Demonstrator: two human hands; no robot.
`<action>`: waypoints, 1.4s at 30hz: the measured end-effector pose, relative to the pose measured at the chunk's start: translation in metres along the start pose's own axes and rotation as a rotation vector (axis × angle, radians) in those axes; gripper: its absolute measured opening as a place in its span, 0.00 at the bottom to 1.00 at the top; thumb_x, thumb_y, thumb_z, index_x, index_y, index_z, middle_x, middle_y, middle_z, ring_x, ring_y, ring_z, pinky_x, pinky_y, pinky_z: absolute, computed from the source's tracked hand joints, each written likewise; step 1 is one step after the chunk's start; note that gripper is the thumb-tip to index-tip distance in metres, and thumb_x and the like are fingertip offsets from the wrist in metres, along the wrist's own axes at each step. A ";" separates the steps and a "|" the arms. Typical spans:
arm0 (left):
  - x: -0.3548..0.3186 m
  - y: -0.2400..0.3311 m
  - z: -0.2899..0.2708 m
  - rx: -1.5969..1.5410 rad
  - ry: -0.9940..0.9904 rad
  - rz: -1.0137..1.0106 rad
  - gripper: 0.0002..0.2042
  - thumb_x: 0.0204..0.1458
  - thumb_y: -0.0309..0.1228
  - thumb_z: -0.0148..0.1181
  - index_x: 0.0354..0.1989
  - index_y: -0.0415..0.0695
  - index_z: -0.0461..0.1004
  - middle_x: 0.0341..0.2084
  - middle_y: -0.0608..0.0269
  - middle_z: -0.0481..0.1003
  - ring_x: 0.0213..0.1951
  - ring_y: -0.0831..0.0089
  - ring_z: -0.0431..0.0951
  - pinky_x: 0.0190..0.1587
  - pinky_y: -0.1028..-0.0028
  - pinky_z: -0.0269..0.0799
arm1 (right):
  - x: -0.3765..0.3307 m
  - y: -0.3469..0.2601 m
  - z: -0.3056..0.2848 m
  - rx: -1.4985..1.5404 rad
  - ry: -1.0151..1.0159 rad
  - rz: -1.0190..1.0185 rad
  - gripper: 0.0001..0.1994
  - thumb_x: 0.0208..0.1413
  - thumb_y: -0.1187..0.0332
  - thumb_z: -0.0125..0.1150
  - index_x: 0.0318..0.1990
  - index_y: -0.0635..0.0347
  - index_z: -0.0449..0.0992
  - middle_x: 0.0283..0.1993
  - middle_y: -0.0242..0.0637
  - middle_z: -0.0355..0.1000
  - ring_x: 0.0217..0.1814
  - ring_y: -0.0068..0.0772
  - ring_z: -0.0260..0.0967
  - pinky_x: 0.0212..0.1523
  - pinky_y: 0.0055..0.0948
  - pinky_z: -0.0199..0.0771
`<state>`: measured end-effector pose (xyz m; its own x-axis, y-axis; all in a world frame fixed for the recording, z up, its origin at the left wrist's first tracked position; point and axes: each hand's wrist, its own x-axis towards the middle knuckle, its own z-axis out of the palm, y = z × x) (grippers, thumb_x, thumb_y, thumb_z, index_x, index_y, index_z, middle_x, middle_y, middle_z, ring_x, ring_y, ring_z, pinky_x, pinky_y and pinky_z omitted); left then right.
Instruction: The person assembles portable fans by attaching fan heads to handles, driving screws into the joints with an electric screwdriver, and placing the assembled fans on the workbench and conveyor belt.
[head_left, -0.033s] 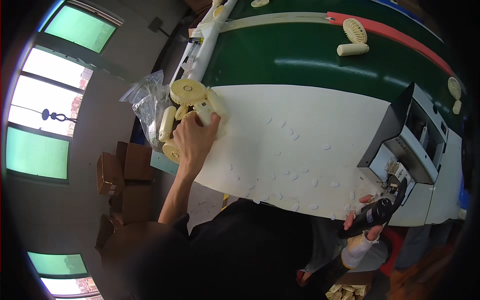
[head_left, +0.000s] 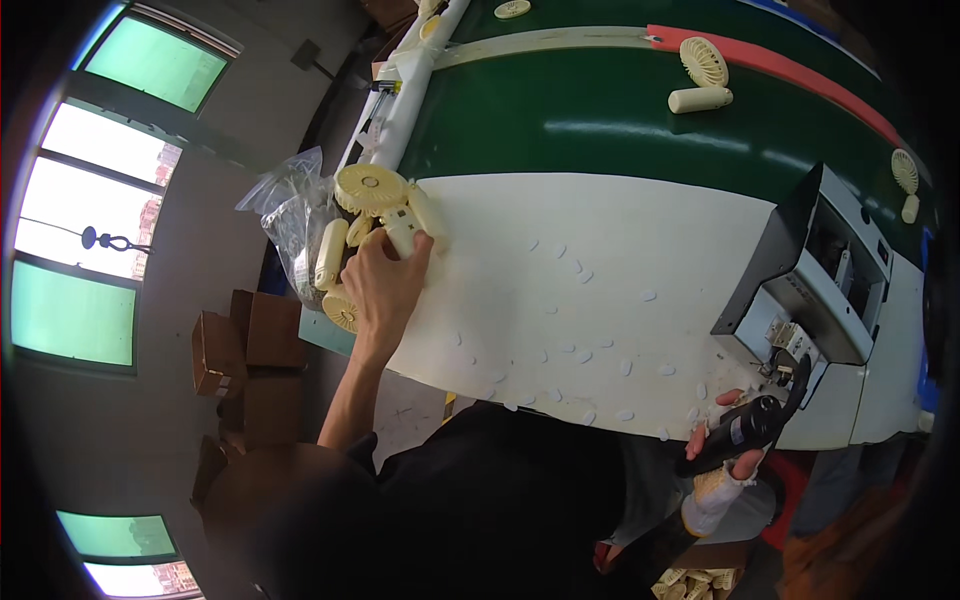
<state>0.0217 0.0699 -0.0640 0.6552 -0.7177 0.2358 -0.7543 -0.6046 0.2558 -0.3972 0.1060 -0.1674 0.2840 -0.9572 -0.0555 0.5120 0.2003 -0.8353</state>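
Observation:
At the left end of the white work surface (head_left: 620, 230), my left hand (head_left: 385, 290) has its fingers closed around the handle of a cream handheld fan (head_left: 402, 225). The round slotted head attached to it, or lying against it, points away from me. Other cream parts crowd around: a handle-shaped piece (head_left: 331, 255) left of my hand, a ribbed fan head (head_left: 341, 308) below it, and another elongated piece on the right. My right hand (head_left: 746, 464), with white wrapping at the wrist, grips a black electric screwdriver (head_left: 735, 438) near the front right edge.
A clear plastic bag (head_left: 292, 225) lies beside the fan parts. A grey metal machine (head_left: 800, 290) stands at the right. Small pale slips are scattered over the surface. Beyond runs a green conveyor belt (head_left: 560, 100) carrying more fans. Cardboard boxes (head_left: 275, 327) are stacked at left.

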 end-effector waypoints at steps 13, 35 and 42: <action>-0.045 0.081 -0.016 -0.884 -1.187 0.753 0.23 0.56 0.45 0.63 0.47 0.35 0.73 0.25 0.58 0.78 0.24 0.72 0.80 0.27 0.74 0.73 | -0.014 -0.065 0.038 -0.026 -0.266 -0.137 0.38 0.42 0.47 0.77 0.46 0.61 0.57 0.23 0.37 0.69 0.24 0.32 0.71 0.30 0.33 0.72; -0.110 0.114 0.025 -1.849 -2.295 -0.462 0.21 0.49 0.37 0.53 0.48 0.35 0.67 0.21 0.50 0.71 0.24 0.63 0.72 0.29 0.65 0.67 | -0.004 -0.112 0.013 0.516 0.138 -0.604 0.25 0.67 0.48 0.47 0.60 0.56 0.54 0.34 0.35 0.61 0.30 0.31 0.63 0.43 0.39 0.64; -0.135 0.152 0.019 -1.332 -2.118 -0.286 0.14 0.56 0.41 0.55 0.29 0.44 0.64 0.27 0.54 0.73 0.32 0.61 0.75 0.38 0.66 0.70 | -0.005 -0.133 0.035 0.076 0.163 -0.483 0.10 0.69 0.64 0.43 0.54 0.45 0.54 0.22 0.28 0.61 0.20 0.27 0.61 0.35 0.36 0.62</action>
<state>-0.1819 0.0685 -0.0754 -0.7823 -0.4357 -0.4451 0.2227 -0.8631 0.4533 -0.4380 0.0912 -0.0370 -0.1264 -0.9631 0.2374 0.6129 -0.2640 -0.7448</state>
